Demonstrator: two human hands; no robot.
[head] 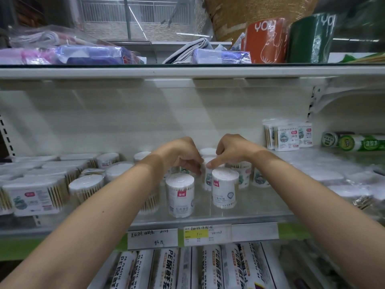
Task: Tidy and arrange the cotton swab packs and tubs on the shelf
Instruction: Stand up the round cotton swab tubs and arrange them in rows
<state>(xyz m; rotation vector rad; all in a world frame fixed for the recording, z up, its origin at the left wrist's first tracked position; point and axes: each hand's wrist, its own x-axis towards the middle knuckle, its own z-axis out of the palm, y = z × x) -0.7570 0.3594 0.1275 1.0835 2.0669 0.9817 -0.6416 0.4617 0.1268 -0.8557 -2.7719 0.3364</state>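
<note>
Together, the left hand [183,157] and right hand [229,152] curl their fingers around an upright cotton swab tub [208,174] in the middle of the shelf [250,215], just behind two front tubs [180,195] standing side by side.

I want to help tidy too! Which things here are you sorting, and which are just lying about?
Being sorted:
- round cotton swab tubs
- tub that the left hand and right hand grip
- square swab boxes
- flat swab packs

Just lying about:
- plastic wrap rolls below
- orange cup, green cup and bagged cloths above
</note>
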